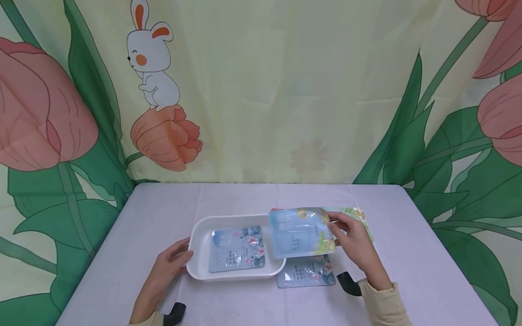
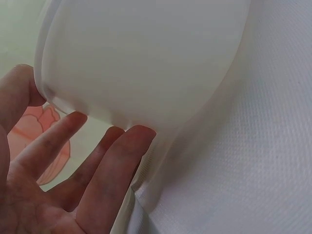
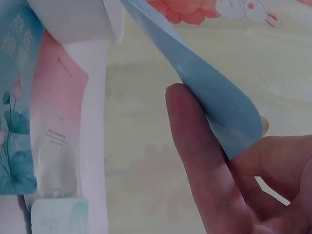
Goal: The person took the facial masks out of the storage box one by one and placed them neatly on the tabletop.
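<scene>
My left hand (image 1: 170,260) holds the left end of a white plastic tray (image 1: 228,276), thumb at the rim and fingers against the outer wall (image 2: 146,73). Inside the tray lies a blue-grey floral face mask packet (image 1: 237,249). Over the tray's right end, my right hand (image 1: 352,237) pinches a light-blue face mask packet (image 1: 302,233) by its right edge. That packet is tilted and bends a little between thumb and fingers, as the right wrist view shows. Beneath it, another blue-grey floral packet (image 1: 306,274) lies on the table, partly covered.
Behind the right hand, a green floral packet (image 1: 359,215) lies on the table, mostly hidden. A pink packet (image 3: 58,102) shows beside a lotus-print blue packet (image 3: 17,126) in the right wrist view. A curtain (image 1: 277,90) with tulips hangs behind the white-covered table (image 1: 236,305).
</scene>
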### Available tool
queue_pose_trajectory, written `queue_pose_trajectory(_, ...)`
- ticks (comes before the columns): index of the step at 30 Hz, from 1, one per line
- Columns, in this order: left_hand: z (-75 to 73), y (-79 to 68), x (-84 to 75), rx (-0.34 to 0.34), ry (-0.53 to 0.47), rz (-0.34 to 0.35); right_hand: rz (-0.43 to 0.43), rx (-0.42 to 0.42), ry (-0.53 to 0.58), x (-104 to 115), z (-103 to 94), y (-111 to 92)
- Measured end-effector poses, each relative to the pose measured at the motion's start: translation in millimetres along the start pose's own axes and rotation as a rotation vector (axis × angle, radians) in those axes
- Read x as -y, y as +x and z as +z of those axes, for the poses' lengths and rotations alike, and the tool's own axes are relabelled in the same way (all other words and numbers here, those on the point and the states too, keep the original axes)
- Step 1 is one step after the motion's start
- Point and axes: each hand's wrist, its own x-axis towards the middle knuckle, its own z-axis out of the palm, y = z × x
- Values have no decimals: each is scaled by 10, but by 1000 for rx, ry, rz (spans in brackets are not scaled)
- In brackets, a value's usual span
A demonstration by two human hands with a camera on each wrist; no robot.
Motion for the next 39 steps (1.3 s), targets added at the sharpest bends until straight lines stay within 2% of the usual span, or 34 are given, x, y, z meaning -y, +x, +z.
queue_pose_trajectory(5,-2,17,10,3,-7,0,-10,-25,-50,-22,-101,-25)
queue_pose_trajectory(18,-19,7,9,2,1,-16,43,-66,-129,-85,-357,-126)
queue_pose_trajectory(31,-1,26,9,4,-6,-9,74,-120,-212,-305,-701,-231)
queue_pose_trajectory(35,0,19,5,7,-2,-10,94,-111,-230,-373,-797,-237)
queue_pose_trajectory(39,3,17,6,4,2,-17,140,-66,-232,-417,-842,-242)
